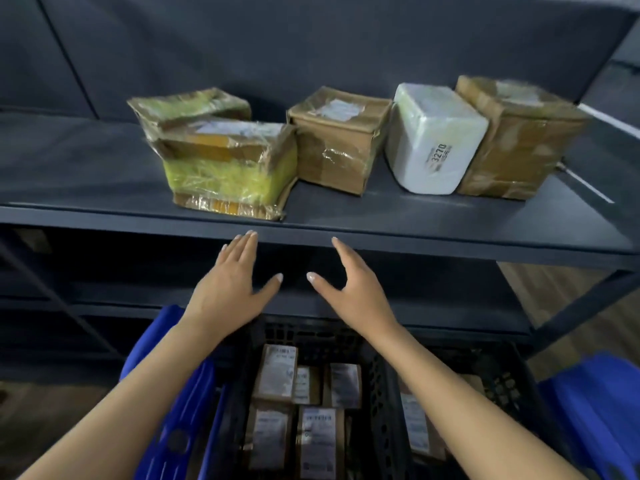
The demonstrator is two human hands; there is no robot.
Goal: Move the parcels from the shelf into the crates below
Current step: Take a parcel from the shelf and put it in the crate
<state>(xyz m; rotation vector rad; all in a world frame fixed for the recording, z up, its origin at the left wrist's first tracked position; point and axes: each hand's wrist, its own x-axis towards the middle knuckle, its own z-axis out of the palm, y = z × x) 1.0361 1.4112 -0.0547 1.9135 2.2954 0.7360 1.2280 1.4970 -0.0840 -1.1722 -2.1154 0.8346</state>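
Observation:
Several parcels stand in a row on the dark shelf (398, 216): a yellow-green wrapped box (228, 168) near the front edge, a flatter wrapped parcel (188, 105) behind it, a brown taped box (337, 140), a white foam box (434, 138) marked 3270, and a brown box (519, 140) at the right. My left hand (230, 287) and my right hand (349, 289) are raised just below the shelf's front edge, both open and holding nothing. Under my arms a black crate (381, 393) holds several small labelled parcels (277, 374).
A blue crate (173, 420) stands left of the black one, and another blue crate (599, 407) is at the lower right. A lower shelf board runs behind my hands. The rack's dark post slants down at the right, with wooden floor beyond.

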